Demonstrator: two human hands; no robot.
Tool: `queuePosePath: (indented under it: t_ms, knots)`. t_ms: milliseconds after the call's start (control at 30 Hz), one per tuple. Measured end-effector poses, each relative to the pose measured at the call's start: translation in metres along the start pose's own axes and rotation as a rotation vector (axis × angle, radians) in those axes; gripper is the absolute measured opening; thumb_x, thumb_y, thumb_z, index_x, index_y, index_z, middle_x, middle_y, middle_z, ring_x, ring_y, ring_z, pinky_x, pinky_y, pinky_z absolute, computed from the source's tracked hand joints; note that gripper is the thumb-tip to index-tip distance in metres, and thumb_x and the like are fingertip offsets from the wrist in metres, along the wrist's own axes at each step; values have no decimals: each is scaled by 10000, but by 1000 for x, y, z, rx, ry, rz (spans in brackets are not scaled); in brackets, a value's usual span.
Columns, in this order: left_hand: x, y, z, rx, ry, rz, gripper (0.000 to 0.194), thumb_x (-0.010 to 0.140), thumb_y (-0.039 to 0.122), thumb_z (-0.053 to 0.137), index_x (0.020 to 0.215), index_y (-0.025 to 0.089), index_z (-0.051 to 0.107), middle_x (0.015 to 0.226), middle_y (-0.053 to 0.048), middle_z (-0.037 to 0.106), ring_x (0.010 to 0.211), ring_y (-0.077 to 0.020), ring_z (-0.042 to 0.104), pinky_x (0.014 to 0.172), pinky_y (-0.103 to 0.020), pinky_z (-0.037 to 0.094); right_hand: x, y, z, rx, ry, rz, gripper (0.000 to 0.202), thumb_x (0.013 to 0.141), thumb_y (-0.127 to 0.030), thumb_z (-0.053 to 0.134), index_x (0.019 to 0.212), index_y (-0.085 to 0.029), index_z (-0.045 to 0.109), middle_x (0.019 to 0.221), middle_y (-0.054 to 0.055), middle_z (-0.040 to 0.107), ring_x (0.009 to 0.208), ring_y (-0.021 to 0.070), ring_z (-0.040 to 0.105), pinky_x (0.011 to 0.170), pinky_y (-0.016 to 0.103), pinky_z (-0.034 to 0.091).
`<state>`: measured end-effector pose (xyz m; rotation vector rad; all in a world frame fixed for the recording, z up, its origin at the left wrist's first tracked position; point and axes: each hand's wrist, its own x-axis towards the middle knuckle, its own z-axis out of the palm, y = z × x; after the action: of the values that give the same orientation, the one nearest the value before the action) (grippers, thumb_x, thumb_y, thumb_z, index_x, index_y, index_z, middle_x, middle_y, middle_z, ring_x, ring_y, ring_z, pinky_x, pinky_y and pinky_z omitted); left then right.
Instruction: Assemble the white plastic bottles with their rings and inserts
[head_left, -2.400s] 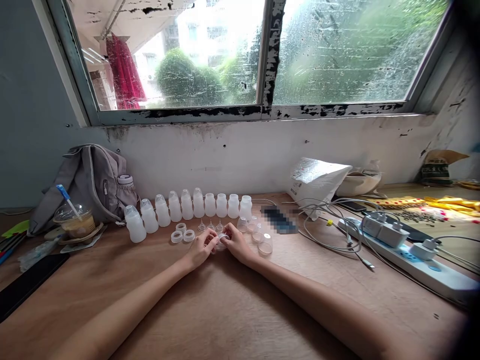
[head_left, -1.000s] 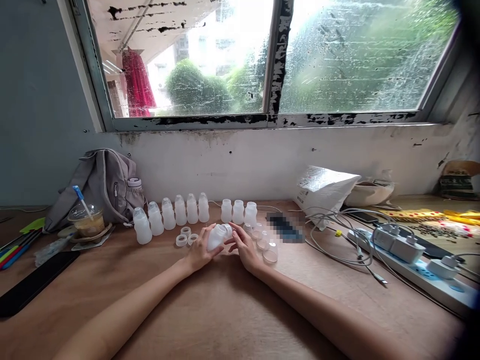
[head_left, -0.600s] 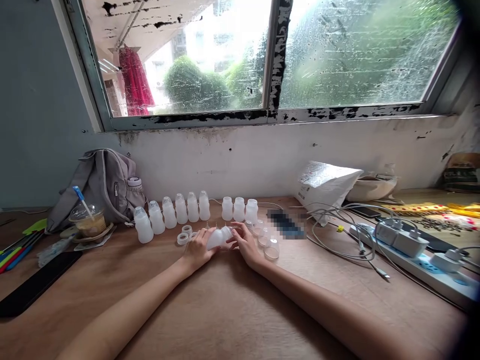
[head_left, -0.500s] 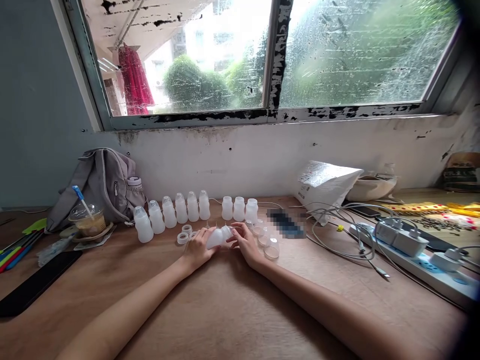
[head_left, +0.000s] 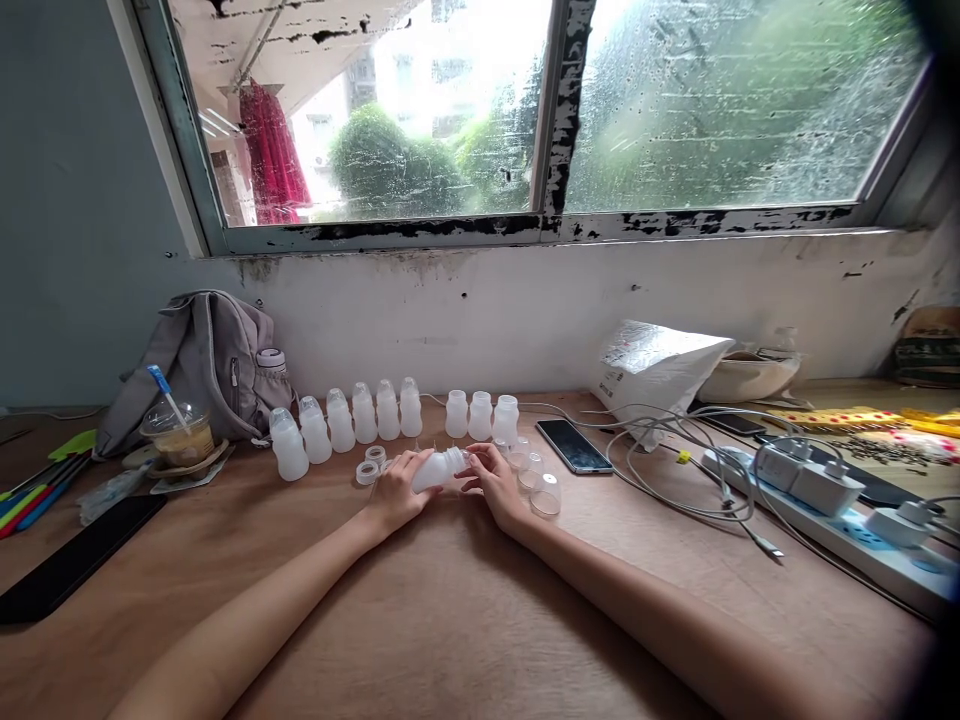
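Observation:
In my left hand [head_left: 397,488] is a frosted white baby bottle [head_left: 435,472], tilted with its ridged neck toward the right. My right hand [head_left: 495,485] is at that neck, thumb and fingers bent together at its rim; whatever they pinch is too small to make out. White collar rings [head_left: 367,472] lie just left of my left hand, partly covered by it. Clear domed caps [head_left: 546,495] rest beside my right hand. Behind stand several capped bottles [head_left: 340,420] in a row at left, and three bottles without caps [head_left: 480,415] right of them.
A phone [head_left: 574,446] lies right of the caps. Farther right are tangled cables [head_left: 675,480], a power strip [head_left: 847,530] and a white bag [head_left: 652,375]. On the left are a backpack [head_left: 217,370], a drink cup [head_left: 180,435], pens [head_left: 45,495] and a flat black object [head_left: 82,555].
My right fingers have shifted slightly off the bottle's neck, and more of its ridged end shows. The left hand keeps its hold on the bottle. The whole view has shifted slightly.

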<state>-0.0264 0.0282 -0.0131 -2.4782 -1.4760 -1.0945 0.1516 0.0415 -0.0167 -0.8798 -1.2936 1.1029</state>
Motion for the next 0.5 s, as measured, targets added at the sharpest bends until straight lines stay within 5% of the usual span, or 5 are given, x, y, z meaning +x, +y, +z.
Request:
queuePosePath:
  t_ms: [500]
  knots:
    - [3, -3, -1, 33, 37, -2, 501, 661, 251, 619, 1144, 283, 486, 1007, -23, 560, 926, -218, 478, 817, -367, 384, 7, 6, -3, 122, 41, 103, 296, 617, -396, 638, 768, -166, 532, 736, 13, 535, 599, 131, 553, 454, 239, 444]
